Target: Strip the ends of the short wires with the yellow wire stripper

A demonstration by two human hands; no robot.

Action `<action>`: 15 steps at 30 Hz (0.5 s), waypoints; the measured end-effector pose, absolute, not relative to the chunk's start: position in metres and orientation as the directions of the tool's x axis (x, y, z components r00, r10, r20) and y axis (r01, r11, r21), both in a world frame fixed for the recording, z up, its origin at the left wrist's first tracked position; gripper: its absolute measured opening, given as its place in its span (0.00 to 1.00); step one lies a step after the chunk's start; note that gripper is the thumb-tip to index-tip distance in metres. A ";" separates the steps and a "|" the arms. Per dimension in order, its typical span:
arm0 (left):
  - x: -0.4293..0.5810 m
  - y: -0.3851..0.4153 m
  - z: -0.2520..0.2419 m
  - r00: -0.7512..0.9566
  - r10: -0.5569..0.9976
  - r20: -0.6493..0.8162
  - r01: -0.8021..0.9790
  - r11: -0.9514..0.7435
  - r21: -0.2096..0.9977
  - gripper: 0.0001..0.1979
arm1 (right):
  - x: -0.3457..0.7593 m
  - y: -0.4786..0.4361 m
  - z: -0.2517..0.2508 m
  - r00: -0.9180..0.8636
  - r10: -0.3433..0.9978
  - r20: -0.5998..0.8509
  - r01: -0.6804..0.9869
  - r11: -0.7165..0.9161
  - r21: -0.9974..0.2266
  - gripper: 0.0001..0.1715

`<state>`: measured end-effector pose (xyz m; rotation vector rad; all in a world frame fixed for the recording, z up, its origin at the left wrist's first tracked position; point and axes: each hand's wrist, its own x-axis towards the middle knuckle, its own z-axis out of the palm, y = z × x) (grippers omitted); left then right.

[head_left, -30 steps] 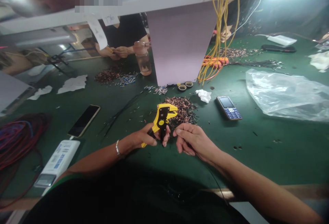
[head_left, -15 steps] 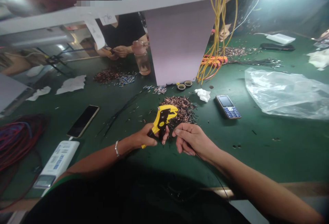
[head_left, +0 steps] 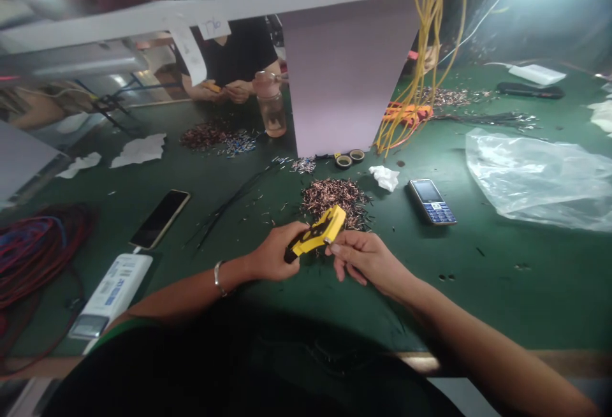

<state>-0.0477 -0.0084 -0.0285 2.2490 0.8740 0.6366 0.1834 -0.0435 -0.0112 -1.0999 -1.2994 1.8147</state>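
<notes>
My left hand (head_left: 275, 252) grips a yellow and black wire stripper (head_left: 314, 234), which lies nearly sideways with its yellow head up and to the right. My right hand (head_left: 366, 261) is right beside the tool's head, its fingertips close to it. Its fingers pinch a thin black wire (head_left: 394, 318), which trails down toward my body. Just beyond both hands lies a heap of cut wire pieces with copper ends (head_left: 335, 199) on the green work mat (head_left: 507, 277). The wire's tip is hidden by my fingers.
A co-worker's hands (head_left: 224, 90) work across the table beside a plastic bottle (head_left: 270, 108). Also on the mat are a smartphone (head_left: 160, 218), a keypad phone (head_left: 431, 202), tape rolls (head_left: 349, 159), a plastic bag (head_left: 540, 181), a wire coil (head_left: 33, 251) and hanging yellow wires (head_left: 425, 41).
The wire stripper has turned from nearly upright to nearly sideways, its head swinging toward my right hand. My left hand has rotated with it. The whole view has shifted slightly.
</notes>
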 end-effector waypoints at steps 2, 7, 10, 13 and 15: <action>-0.048 -0.009 -0.029 0.659 0.703 0.268 0.461 -0.659 0.594 0.26 | 0.185 -0.041 -0.013 -0.448 0.865 -0.225 -0.016 -0.259 -0.966 0.15; -0.047 -0.012 -0.029 0.663 0.659 0.356 0.491 -0.741 0.458 0.27 | 0.187 -0.038 -0.020 -0.427 0.887 -0.178 0.033 -0.181 -0.983 0.16; -0.047 -0.014 -0.028 0.664 0.644 0.380 0.489 -0.759 0.431 0.26 | 0.188 -0.037 -0.024 -0.422 0.889 -0.177 0.030 -0.182 -0.983 0.16; -0.048 -0.015 -0.029 0.666 0.648 0.369 0.490 -0.753 0.439 0.26 | 0.188 -0.037 -0.025 -0.421 0.888 -0.186 0.041 -0.186 -0.982 0.17; -0.048 -0.015 -0.029 0.667 0.655 0.355 0.492 -0.745 0.450 0.26 | 0.188 -0.038 -0.025 -0.417 0.889 -0.187 0.044 -0.186 -0.982 0.18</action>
